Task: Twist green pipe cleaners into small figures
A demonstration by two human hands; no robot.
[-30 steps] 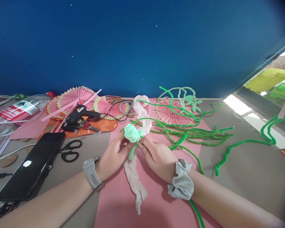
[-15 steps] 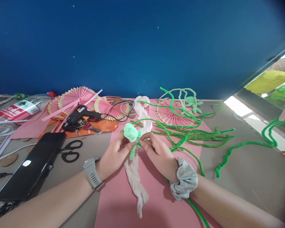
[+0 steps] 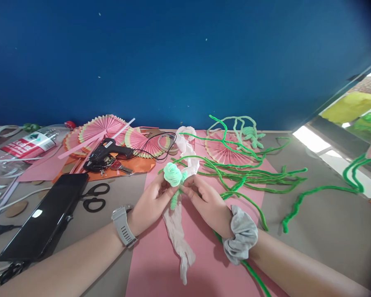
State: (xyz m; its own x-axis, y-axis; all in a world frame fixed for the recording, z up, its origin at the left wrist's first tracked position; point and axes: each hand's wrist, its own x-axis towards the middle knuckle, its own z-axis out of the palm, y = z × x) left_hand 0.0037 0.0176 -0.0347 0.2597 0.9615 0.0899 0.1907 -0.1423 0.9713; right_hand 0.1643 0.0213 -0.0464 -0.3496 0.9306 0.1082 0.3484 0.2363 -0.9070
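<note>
A mint-green pipe-cleaner flower (image 3: 172, 175) with a short fuzzy stem is pinched in my left hand (image 3: 152, 202), just above the pink paper (image 3: 160, 264). My right hand (image 3: 206, 200) is closed against the flower's right side, its thumb and index finger gripping a green part beside the bloom; the exact spot is partly hidden. Beneath both hands lies a crumpled white strip of tissue (image 3: 177, 235). Loose green pipe cleaners (image 3: 253, 177) spread out to the right of my right hand, and one long piece passes under my right wrist.
To the left lie a black phone (image 3: 45, 218), scissors (image 3: 94, 197), a black glue gun (image 3: 106, 152), keys (image 3: 120, 166) and a plastic bottle (image 3: 26, 144). Pleated pink paper fans (image 3: 103, 126) rest along the blue wall (image 3: 185, 62). Another mint pipe-cleaner piece (image 3: 252, 136) lies at the back right.
The whole view has shifted slightly, so things appear a little farther right and lower. Both hands keep their hold on the flower, with the right fingers slightly shifted.
</note>
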